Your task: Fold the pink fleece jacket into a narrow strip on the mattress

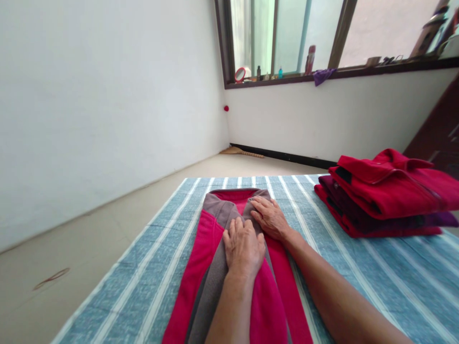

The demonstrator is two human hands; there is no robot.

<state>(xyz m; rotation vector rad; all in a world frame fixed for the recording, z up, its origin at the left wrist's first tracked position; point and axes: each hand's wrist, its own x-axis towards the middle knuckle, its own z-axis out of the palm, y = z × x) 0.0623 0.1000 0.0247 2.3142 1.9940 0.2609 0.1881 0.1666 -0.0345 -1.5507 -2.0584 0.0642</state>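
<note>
A pinkish-red and grey fleece jacket [211, 229] lies lengthwise in front of me, its collar at the far end and its sides folded inward. My left hand [244, 246] rests palm down on the grey middle of it, just below the collar, fingers stretched out. On the right side of the collar lies my right hand [269, 217], also flat with the fingers extended. Neither hand lifts any cloth that I can see. My forearms cover part of the jacket's lower half, and its near end runs out of view.
The jacket lies on a blue and white striped sheet [161, 253]. Folded red and purple clothes [398, 196] are stacked to the right. Beyond are a pale floor [89, 258], a broom-like object [244, 152], and a windowsill [287, 79] with bottles, a mirror and a purple cloth.
</note>
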